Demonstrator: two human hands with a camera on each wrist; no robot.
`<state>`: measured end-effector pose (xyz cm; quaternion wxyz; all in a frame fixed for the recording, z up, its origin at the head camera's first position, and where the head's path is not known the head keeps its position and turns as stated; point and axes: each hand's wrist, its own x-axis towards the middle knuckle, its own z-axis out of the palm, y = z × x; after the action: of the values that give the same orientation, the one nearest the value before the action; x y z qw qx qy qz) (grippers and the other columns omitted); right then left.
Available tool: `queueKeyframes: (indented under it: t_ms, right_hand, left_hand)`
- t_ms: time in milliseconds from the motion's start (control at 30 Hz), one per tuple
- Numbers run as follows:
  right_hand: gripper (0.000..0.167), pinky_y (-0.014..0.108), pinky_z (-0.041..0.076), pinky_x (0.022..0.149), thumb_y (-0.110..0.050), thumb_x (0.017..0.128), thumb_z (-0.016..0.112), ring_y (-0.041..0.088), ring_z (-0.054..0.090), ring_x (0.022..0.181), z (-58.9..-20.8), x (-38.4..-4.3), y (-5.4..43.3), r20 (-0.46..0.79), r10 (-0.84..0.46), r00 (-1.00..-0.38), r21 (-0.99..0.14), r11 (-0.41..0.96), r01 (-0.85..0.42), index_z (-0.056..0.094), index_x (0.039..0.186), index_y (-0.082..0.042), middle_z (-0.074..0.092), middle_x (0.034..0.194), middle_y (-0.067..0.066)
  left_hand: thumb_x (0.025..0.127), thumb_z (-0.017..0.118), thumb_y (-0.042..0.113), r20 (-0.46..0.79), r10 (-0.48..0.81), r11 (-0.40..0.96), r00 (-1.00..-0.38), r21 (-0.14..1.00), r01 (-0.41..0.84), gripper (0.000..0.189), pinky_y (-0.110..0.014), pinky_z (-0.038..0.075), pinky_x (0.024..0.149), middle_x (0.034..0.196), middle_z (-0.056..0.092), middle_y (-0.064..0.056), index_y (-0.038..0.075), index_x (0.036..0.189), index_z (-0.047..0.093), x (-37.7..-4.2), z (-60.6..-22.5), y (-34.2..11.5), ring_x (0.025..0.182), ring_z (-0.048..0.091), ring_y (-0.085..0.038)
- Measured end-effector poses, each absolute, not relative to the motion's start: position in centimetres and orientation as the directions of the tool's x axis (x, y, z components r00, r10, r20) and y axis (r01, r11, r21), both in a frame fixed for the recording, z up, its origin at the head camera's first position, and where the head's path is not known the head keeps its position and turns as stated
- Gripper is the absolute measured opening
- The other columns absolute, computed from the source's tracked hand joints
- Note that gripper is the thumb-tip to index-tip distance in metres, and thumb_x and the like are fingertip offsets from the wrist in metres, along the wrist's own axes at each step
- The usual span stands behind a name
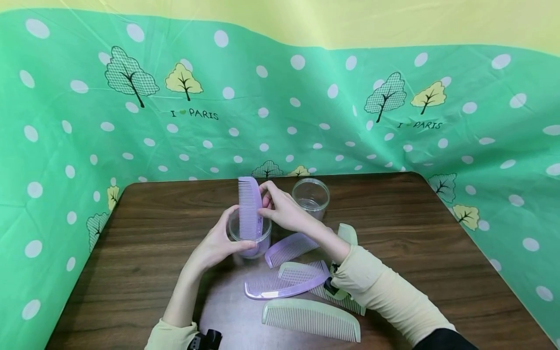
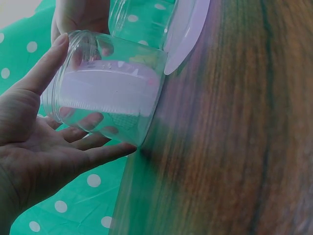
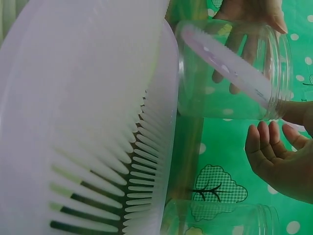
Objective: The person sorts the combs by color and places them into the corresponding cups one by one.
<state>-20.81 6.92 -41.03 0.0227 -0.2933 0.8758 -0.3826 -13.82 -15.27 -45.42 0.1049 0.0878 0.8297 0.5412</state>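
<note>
A purple comb (image 1: 250, 206) stands upright in a clear jar (image 1: 266, 239), its lower end inside and its upper part above the rim. My left hand (image 1: 216, 247) holds the jar from the left, thumb in front and fingers around the far side. My right hand (image 1: 284, 210) pinches the comb's right edge between thumb and fingers, above the rim. In the left wrist view the comb (image 2: 110, 88) shows through the jar wall. The right wrist view shows the comb (image 3: 230, 66) slanting inside the jar.
Another clear jar (image 1: 318, 210) stands behind my right hand. Purple combs (image 1: 290, 249) and green combs (image 1: 311, 318) lie on the brown table (image 1: 153, 233) in front of the jars, some overlapping under my right forearm. A green dotted cloth (image 1: 245, 146) hangs behind the table.
</note>
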Motion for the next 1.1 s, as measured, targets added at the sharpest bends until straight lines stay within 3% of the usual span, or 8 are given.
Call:
queueKeyframes:
  t_ms: [233, 533, 800, 1100]
  right_hand:
    - [0.047, 0.026, 0.051, 0.075, -0.011, 0.095, 0.073, 0.015, 0.062, 0.082, -40.6, -20.5, 7.3, 0.201, -0.52, -0.83, -0.692, 0.525, -0.496, 0.047, 0.134, -0.009, 0.065, 0.097, 0.008]
    - [0.062, 0.047, 0.058, 0.086, -0.013, 0.095, 0.074, 0.019, 0.063, 0.089, -39.6, -19.9, 7.9, 0.223, -0.493, -0.841, -0.681, 0.539, -0.496, 0.04, 0.148, -0.011, 0.062, 0.107, 0.011]
    - [0.067, 0.04, 0.06, 0.085, -0.02, 0.096, 0.074, 0.023, 0.066, 0.097, -38.6, -19.1, 8.9, 0.245, -0.499, -0.831, -0.628, 0.571, -0.528, 0.037, 0.152, -0.015, 0.059, 0.119, 0.015]
    - [0.07, 0.033, 0.057, 0.08, -0.031, 0.096, 0.074, 0.02, 0.067, 0.105, -38.2, -18.0, 10.4, 0.287, -0.534, -0.796, -0.497, 0.627, -0.6, 0.037, 0.154, -0.021, 0.057, 0.125, 0.005]
  left_hand:
    - [0.078, 0.091, 0.035, -0.091, 0.252, 0.417, -0.963, 0.909, 0.023, 0.105, -0.06, 0.037, 0.117, 0.161, 0.041, -0.014, 0.023, 0.159, 0.026, -13.9, -45.3, -15.3, 0.141, 0.048, -0.038]
    - [0.078, 0.09, 0.039, -0.11, 0.25, 0.435, -0.962, 0.9, 0.01, 0.105, -0.059, 0.038, 0.116, 0.159, 0.044, -0.013, 0.025, 0.159, 0.025, -13.9, -45.3, -15.3, 0.139, 0.049, -0.036]
    - [0.078, 0.09, 0.036, -0.085, 0.255, 0.422, -0.963, 0.906, 0.032, 0.103, -0.058, 0.038, 0.116, 0.157, 0.046, -0.012, 0.023, 0.158, 0.027, -13.8, -45.1, -15.4, 0.139, 0.05, -0.036]
    - [0.078, 0.09, 0.036, -0.084, 0.247, 0.432, -0.965, 0.901, 0.032, 0.103, -0.058, 0.037, 0.116, 0.157, 0.046, -0.013, 0.023, 0.159, 0.027, -13.8, -45.3, -15.3, 0.14, 0.049, -0.035]
